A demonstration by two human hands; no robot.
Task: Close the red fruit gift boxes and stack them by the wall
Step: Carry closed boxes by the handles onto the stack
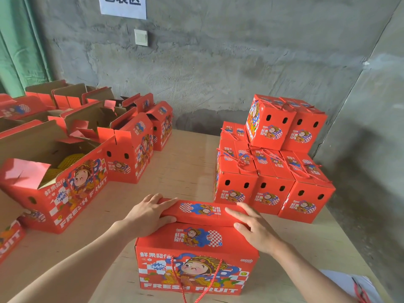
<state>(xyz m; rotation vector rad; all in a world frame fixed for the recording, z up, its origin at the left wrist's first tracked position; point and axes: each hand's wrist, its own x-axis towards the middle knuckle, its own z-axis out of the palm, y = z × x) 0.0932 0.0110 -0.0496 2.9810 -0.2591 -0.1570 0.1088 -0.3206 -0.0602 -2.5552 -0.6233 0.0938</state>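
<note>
Left hand (148,215) is curled over the left end of the raised top ridge (203,212) of a red cardboard fruit gift box (196,265) printed with a cartoon figure. The fingers are hooked over the far side and the thumb is set on the near side, so the ridge is gripped. Right hand (255,228) is laid on the right end of the same ridge with fingers nearly straight and the thumb pressed to the near face; nothing is enclosed by it. The box is stood near the front edge of the pale wooden worktop (185,167) with its flaps brought together, and a red rope handle (178,278) is hung down its front.

At far left an open red box of the same print (65,193) is seen, with yellow foam net sleeves (72,161) inside. Behind it more open boxes (122,132) are ranged; their contents cannot be made out. At right, a stack of closed red boxes (273,171) is piled two tiers high against the grey concrete wall (218,73).
</note>
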